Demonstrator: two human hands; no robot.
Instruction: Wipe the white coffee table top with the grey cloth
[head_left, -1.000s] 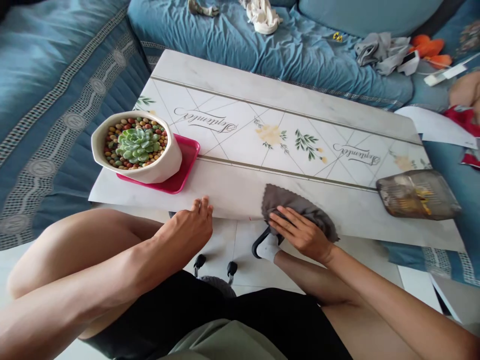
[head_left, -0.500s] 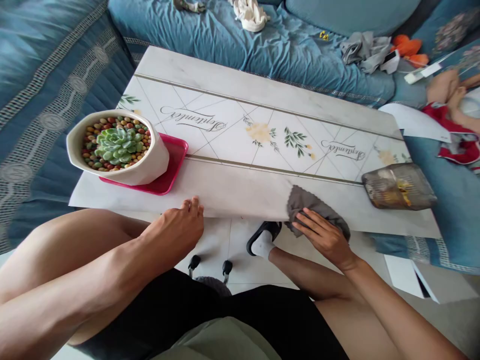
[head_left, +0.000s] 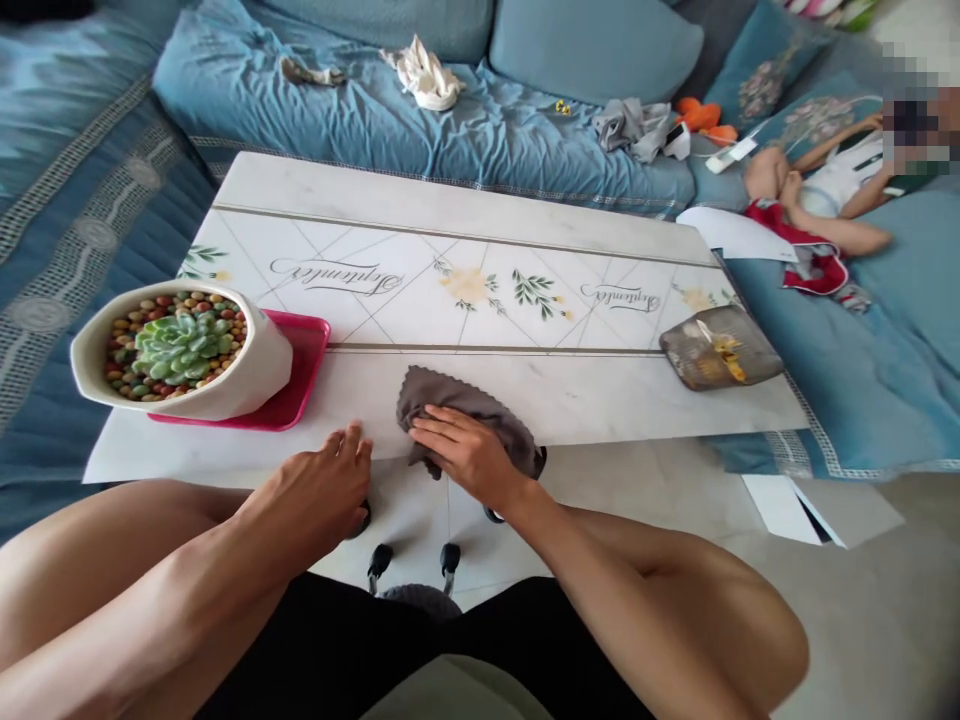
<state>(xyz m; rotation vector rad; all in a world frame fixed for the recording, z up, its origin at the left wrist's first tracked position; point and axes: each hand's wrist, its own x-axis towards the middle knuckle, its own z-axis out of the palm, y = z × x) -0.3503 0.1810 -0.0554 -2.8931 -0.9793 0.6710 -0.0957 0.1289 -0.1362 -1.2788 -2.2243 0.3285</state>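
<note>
My right hand (head_left: 469, 455) presses on a dark grey cloth (head_left: 469, 395) with a scalloped edge, fingers together. The cloth lies at the near edge of the table, and part of it hangs over. My left hand (head_left: 319, 490) rests on the table's near edge with its fingers stretched forward; its thumb is mostly hidden. The white table cover (head_left: 600, 405) bears flowers and "September" lettering. Beyond my left hand, a white pot (head_left: 259, 375) with a succulent (head_left: 182, 347) and coloured pebbles stands on a pink tray (head_left: 311, 355).
A grey translucent container (head_left: 720, 350) stands at the table's right end. Behind is a blue sofa (head_left: 360, 130) with a white cloth item (head_left: 427, 75) and grey clothing (head_left: 634, 128). Another person (head_left: 840, 190) sits at the right. Chair casters (head_left: 381, 560) are below, between my legs.
My right hand has slid the grey cloth left along the near edge, close to my left hand. My left hand stays at the edge. The view has shifted right and up.
</note>
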